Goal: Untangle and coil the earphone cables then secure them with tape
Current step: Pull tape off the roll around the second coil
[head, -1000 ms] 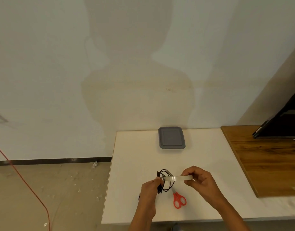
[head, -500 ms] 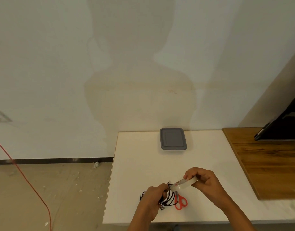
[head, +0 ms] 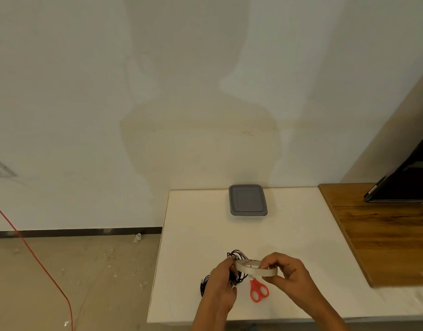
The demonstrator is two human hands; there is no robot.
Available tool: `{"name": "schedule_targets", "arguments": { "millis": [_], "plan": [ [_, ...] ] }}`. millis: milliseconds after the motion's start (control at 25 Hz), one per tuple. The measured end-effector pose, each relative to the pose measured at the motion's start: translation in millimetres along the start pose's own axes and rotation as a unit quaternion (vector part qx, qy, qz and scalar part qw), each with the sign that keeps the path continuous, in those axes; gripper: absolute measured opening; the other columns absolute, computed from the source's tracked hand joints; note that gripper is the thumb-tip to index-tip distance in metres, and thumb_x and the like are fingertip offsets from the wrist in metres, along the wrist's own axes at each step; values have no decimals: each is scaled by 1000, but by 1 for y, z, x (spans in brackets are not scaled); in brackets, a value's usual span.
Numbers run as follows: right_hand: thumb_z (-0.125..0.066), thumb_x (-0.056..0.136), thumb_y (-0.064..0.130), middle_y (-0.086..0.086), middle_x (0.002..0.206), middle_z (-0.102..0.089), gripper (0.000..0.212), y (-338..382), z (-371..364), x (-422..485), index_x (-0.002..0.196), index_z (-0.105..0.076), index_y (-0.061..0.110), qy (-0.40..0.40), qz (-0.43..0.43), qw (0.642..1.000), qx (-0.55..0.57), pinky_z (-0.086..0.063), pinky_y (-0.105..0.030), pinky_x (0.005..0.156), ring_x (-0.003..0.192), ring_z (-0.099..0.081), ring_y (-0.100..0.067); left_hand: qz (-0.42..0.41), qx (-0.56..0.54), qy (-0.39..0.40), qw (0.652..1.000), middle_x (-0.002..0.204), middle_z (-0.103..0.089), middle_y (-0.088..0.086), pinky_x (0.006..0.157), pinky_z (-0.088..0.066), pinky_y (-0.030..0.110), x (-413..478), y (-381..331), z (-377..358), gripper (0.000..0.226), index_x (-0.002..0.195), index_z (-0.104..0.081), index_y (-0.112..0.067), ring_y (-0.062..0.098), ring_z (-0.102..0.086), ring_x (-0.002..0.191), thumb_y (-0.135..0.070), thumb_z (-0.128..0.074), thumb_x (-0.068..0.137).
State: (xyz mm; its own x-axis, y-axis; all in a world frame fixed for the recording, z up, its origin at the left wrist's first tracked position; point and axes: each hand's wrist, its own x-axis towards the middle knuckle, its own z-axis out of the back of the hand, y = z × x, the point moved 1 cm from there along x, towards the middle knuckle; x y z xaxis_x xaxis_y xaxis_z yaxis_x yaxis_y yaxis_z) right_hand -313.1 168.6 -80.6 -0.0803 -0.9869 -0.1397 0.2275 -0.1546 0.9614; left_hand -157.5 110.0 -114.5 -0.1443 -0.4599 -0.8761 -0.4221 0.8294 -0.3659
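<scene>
— What's changed?
— The tape (head: 255, 268) is level again, raised off the scissors (head: 258, 289) near the tabletop's (head: 301, 235) front edge.
— Grips?
— Right hand (head: 285, 275) clamps the tape; left hand (head: 221, 285) pinches the cables (head: 236, 255).

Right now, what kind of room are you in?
Probably a bare workroom or an unfinished office, though I can't be sure. A plain white table stands against an empty pale wall, the dusty concrete floor has scraps on it, and a thin red cable trails across it.
</scene>
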Motion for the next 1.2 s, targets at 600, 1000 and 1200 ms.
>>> {"name": "schedule_targets", "arguments": {
  "millis": [600,1000,1200],
  "plan": [
    [-73,68,51,9,84,-59,33,10,-20,-2,91,-60,31,0,13,999,-43,-51,-23,68,75,-56,-12,27,-107,22,994,82,-55,5,102,-28,34,-17,3,-7,28,74,-55,-11,16,-46,87,-30,-55,95],
    [-53,90,33,16,80,-62,13,23,-5,15,82,-61,27,10,-33,999,-24,-46,-14,69,74,-56,-1,87,12,55,995,87,-66,-4,73,-29,30,-38,-2,7,30,71,-76,-17,9,-48,89,-37,-63,88],
    [-54,89,47,12,92,-73,27,26,7,12,90,-60,20,41,-56,998,-2,-45,-23,84,91,-63,-2,123,40,80,988,76,-72,-6,67,-28,29,-44,-2,14,25,74,-78,-17,9,-50,86,-36,-66,86]
  ]
}}
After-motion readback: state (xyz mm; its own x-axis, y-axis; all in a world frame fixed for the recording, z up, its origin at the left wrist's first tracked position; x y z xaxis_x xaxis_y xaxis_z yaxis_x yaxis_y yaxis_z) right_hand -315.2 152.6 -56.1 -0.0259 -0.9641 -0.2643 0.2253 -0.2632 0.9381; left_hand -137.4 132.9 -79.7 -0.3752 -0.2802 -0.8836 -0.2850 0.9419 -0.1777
